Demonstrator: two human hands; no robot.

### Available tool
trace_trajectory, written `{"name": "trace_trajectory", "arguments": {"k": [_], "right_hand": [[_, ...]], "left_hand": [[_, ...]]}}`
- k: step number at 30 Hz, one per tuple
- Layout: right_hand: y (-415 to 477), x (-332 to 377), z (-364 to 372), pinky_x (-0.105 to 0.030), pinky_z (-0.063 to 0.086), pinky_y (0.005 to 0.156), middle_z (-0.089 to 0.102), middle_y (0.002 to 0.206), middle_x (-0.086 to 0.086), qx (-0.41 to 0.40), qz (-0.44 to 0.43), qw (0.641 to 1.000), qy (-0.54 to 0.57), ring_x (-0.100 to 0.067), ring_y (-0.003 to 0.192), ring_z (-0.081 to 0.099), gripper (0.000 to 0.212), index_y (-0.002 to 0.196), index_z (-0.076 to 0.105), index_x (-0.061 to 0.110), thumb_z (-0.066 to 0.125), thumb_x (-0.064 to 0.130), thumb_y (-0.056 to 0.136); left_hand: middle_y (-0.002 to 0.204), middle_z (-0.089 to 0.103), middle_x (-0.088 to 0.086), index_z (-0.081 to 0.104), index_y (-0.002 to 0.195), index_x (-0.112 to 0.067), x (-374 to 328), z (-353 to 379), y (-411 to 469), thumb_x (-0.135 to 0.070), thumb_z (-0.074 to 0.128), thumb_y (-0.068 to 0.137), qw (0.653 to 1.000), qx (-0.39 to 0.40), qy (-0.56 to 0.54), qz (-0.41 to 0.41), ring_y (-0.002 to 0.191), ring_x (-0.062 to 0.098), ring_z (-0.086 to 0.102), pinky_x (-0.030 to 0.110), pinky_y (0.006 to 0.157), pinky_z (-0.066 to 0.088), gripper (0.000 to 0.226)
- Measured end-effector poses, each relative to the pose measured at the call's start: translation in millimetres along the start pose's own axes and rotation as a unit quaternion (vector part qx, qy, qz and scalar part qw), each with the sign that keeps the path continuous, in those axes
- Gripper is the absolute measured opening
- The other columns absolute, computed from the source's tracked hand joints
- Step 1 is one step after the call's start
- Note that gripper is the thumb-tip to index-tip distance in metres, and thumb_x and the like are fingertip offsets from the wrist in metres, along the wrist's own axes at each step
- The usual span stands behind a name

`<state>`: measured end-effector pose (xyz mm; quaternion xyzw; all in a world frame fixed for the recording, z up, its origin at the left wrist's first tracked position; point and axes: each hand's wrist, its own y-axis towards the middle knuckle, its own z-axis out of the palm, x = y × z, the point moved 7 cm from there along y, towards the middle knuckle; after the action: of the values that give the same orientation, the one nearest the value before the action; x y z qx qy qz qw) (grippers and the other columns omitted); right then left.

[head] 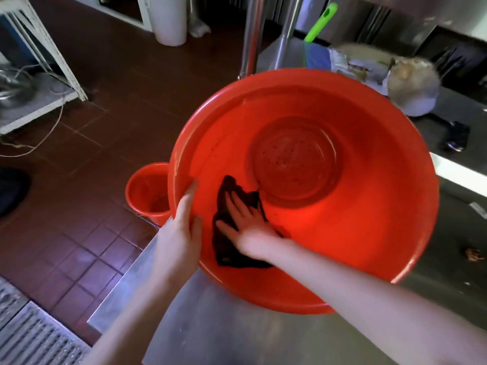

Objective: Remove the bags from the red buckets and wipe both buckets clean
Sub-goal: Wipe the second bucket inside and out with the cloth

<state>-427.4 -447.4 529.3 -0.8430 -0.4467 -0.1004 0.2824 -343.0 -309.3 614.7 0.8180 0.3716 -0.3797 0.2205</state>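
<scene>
Head view: big red bucket point(342, 233) fills frame ctr on steel worktop point(210, 325); my L grip point(184, 227) clasps its rim at ctr-left, thumb inside; R grip point(249, 230), fingers spread flat, presses dark cloth point(224, 248) on inner wall; small red bucket point(147, 191) just left, on floor.

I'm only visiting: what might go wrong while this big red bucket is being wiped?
The large red bucket looks tilted at the corner of the steel table, steadied by the left hand on its rim; it might slip off towards the smaller bucket below. The right hand presses flat on the dark cloth, which could bunch and miss spots.
</scene>
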Motion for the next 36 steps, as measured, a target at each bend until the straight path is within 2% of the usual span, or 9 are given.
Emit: {"name": "trace_trajectory", "arguments": {"k": [4, 11, 15, 17, 20, 24, 26, 30, 36], "right_hand": [[-31.8, 29.9, 1.7, -0.056, 0.023, 0.114, -0.013, 0.158, 0.026, -0.071, -0.082, 0.994, 0.012, -0.031, 0.146, 0.016, 0.073, 0.142, -0.017, 0.058, 0.019, 0.079, 0.081], [46.1, -51.4, -3.3, -0.053, 0.007, 0.119, -0.013, 0.162, 0.013, 0.053, 0.146, 0.988, -0.013, -0.031, 0.15, 0.001, 0.063, 0.151, -0.005, 0.047, 0.015, 0.066, 0.094], [54.6, -61.4, -5.6, -0.052, 0.001, 0.118, -0.006, 0.162, 0.016, 0.021, 0.216, 0.976, 0.029, -0.034, 0.148, 0.004, 0.07, 0.151, -0.007, 0.045, 0.013, 0.073, 0.09], [48.8, -44.1, -7.0, -0.052, 0.001, 0.119, -0.008, 0.162, 0.016, 0.024, 0.192, 0.98, 0.046, -0.034, 0.149, 0.004, 0.071, 0.151, -0.008, 0.043, 0.015, 0.072, 0.091], [20.4, 14.7, -3.4, -0.051, 0.013, 0.119, -0.009, 0.162, 0.014, -0.049, 0.033, 0.996, 0.065, -0.033, 0.148, 0.008, 0.077, 0.15, -0.013, 0.043, 0.021, 0.073, 0.087], [-19.3, 56.6, 7.8, -0.054, 0.021, 0.112, -0.014, 0.158, 0.022, -0.109, -0.087, 0.989, 0.053, -0.034, 0.146, 0.011, 0.078, 0.139, -0.025, 0.057, 0.02, 0.077, 0.078], [-4.1, 43.3, 2.0, -0.051, 0.02, 0.116, -0.011, 0.16, 0.019, -0.125, -0.032, 0.99, 0.059, -0.033, 0.146, 0.013, 0.08, 0.143, -0.02, 0.053, 0.018, 0.079, 0.078], [47.9, -22.9, -7.3, -0.052, 0.009, 0.119, -0.005, 0.163, 0.013, -0.075, 0.115, 0.987, 0.089, -0.026, 0.15, 0.006, 0.073, 0.152, -0.002, 0.043, 0.017, 0.075, 0.089], [70.6, -64.5, -12.7, -0.06, 0.004, 0.116, 0.002, 0.162, 0.013, -0.071, 0.183, 0.979, 0.052, -0.028, 0.149, 0.003, 0.072, 0.151, 0.006, 0.045, 0.01, 0.077, 0.086]], "left_hand": [[0.088, 0.059, 0.006, 0.017, 0.132, -0.071, 6.6, -1.3, 6.2, -0.025, 0.043, 0.099, 0.999, 0.016, -0.025, -0.03, 0.073, 0.025, 0.057, 0.033, 0.069, 0.041, 0.062], [0.084, 0.061, 0.005, 0.017, 0.131, -0.073, 15.1, 0.0, 4.3, -0.027, 0.039, 0.1, 0.998, 0.022, -0.032, -0.044, 0.07, 0.01, 0.059, 0.03, 0.065, 0.042, 0.06], [0.078, 0.059, -0.008, 0.016, 0.133, -0.073, 21.4, 4.8, 2.7, -0.026, 0.039, 0.1, 0.997, 0.026, -0.052, -0.051, 0.063, 0.005, 0.058, 0.028, 0.06, 0.044, 0.062], [0.076, 0.058, -0.012, 0.017, 0.134, -0.072, 19.7, 8.3, -1.7, -0.027, 0.039, 0.1, 0.996, 0.03, -0.059, -0.052, 0.059, 0.006, 0.059, 0.022, 0.056, 0.044, 0.061], [0.083, 0.066, -0.003, 0.02, 0.135, -0.07, 19.4, 8.9, -2.4, -0.027, 0.04, 0.1, 0.996, 0.026, -0.066, -0.053, 0.067, 0.002, 0.061, 0.013, 0.059, 0.042, 0.059], [0.137, 0.058, 0.003, 0.022, 0.134, -0.069, 22.6, 6.7, 1.8, -0.03, 0.04, 0.101, 0.994, 0.028, -0.081, -0.066, 0.121, 0.022, 0.055, 0.024, 0.093, 0.036, 0.054], [0.129, 0.062, 0.005, 0.022, 0.134, -0.07, 24.2, 9.1, 0.2, -0.034, 0.039, 0.102, 0.993, 0.034, -0.087, -0.069, 0.111, 0.02, 0.06, 0.026, 0.088, 0.039, 0.052], [0.078, 0.064, -0.011, 0.02, 0.133, -0.073, 28.2, 14.4, -8.0, -0.037, 0.038, 0.101, 0.994, 0.036, -0.083, -0.063, 0.071, -0.001, 0.061, 0.01, 0.059, 0.045, 0.051], [0.086, 0.055, -0.029, 0.022, 0.135, -0.069, 38.3, 25.3, -10.2, -0.034, 0.04, 0.101, 0.99, 0.036, -0.105, -0.092, 0.074, -0.02, 0.055, 0.005, 0.059, 0.041, 0.052]]}}
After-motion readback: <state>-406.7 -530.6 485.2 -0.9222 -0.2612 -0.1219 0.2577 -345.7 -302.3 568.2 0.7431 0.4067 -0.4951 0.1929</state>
